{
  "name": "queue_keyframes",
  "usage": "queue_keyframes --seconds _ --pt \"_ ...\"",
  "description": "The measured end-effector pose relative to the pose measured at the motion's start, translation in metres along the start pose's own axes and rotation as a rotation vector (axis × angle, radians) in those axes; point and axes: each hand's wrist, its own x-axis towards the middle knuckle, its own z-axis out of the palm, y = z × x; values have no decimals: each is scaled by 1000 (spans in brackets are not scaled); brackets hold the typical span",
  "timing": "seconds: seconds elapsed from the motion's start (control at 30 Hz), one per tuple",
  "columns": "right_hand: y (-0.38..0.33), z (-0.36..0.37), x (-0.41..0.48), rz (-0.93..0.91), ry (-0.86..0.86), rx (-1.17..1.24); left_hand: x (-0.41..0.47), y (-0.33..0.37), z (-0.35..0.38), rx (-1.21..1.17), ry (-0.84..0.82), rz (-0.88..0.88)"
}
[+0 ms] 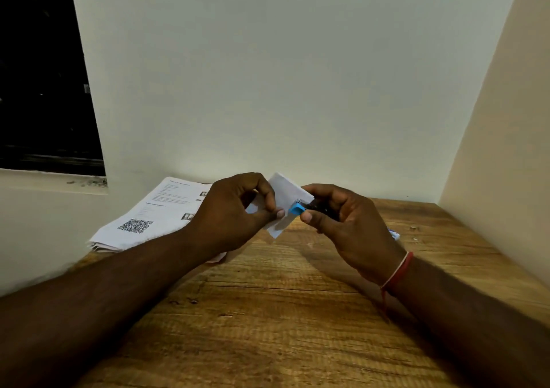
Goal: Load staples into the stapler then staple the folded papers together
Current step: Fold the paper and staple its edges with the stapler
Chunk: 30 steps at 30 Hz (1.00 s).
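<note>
Head view: stapling stage — loading looks done.
Left hand (pixel 235 209): pinching folded papers (pixel 281 197).
Right hand (pixel 342 218): squeezing stapler (pixel 300 208) onto their edge.
Left to do: can't tell.

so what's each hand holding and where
Left hand pinches the folded paper at its left edge; right hand grips the stapler around its body, blue tip on the paper.

The right hand (pixel 348 224) hides most of the stapler (pixel 300 208); print on the paper stack (pixel 154 212) is unreadable.
</note>
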Motion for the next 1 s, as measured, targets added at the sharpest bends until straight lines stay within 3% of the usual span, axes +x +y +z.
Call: queue_keyframes --seconds 0.27,1.0 --pt "-5 2 0 -161 77 -128 2 1 1 -48 119 106" --pt "-9 0 0 -147 123 -135 2 0 1 -64 132 49"
